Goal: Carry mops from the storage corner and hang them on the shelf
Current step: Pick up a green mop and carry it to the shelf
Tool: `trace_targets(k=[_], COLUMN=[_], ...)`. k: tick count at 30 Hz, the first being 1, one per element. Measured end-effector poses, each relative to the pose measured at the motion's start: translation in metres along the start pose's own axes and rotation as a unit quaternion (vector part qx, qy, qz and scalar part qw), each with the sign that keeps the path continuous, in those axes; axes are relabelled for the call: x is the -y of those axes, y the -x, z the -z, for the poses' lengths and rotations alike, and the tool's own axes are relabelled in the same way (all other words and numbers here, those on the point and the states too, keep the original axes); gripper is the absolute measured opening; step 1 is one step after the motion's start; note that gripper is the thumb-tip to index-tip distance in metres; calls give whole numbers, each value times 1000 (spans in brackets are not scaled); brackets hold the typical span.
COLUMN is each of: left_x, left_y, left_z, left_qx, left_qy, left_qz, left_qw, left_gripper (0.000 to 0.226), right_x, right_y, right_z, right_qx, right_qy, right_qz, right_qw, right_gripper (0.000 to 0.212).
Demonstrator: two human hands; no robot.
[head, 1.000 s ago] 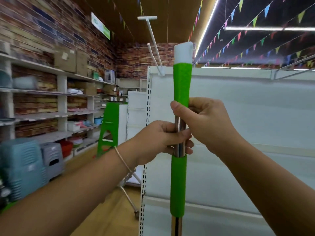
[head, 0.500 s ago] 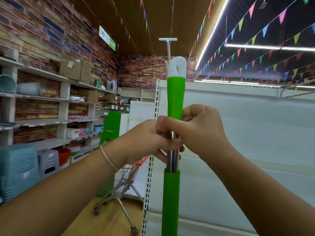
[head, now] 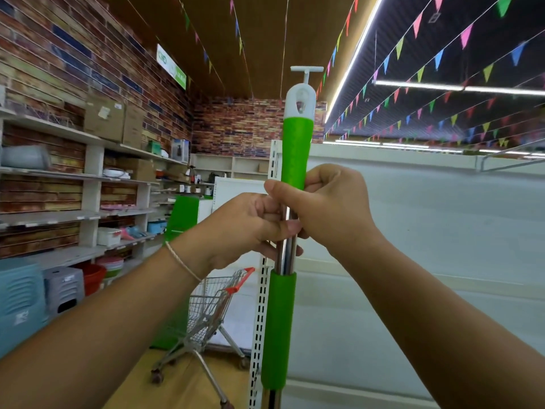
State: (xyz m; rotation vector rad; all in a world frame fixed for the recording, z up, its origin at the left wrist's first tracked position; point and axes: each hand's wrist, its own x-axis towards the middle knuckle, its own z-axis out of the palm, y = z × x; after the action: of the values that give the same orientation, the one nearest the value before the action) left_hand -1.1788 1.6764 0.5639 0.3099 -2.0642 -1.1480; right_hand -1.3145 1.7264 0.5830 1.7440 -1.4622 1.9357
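Note:
A mop handle (head: pixel 295 149) stands upright in front of me: a steel pole with two green grips and a white cap with a hanging hole at its top. My left hand (head: pixel 244 228) grips the steel section from the left. My right hand (head: pixel 327 208) grips the pole just above, at the lower end of the upper green grip. Behind the cap, a white T-ended hook (head: pixel 306 72) sticks out from the top of the white shelf panel (head: pixel 413 231). The hook lines up with the cap's hole; I cannot tell whether they touch. The mop head is out of view below.
A perforated white upright (head: pixel 261 305) edges the shelf panel. A small shopping cart (head: pixel 212 302) stands on the wooden floor at lower centre. Wall shelves (head: pixel 73 214) with boxes and plastic goods run along the left brick wall, with stools (head: pixel 62 287) at floor level.
The mop handle has been raised and turned so the hole in its white cap faces me, and the cap now sits right in front of the white hook. Both hands keep their grip.

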Motion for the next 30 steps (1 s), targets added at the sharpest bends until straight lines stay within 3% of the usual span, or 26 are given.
trace_targets(k=[17,30], left_x=[61,87], left_y=[-61,-120], left_z=[8,9], left_qx=[-19,-27], left_qy=[-25,-43], left_qz=[40,95], left_qw=[999,994], left_gripper=[16,20], right_x=[-66,-100], right_y=[-25,-62], right_z=[-32,-50], right_qx=[-8,-17], right_qy=[18,88], right_qz=[-88,-161], right_qw=[996,983], right_gripper=[40,46])
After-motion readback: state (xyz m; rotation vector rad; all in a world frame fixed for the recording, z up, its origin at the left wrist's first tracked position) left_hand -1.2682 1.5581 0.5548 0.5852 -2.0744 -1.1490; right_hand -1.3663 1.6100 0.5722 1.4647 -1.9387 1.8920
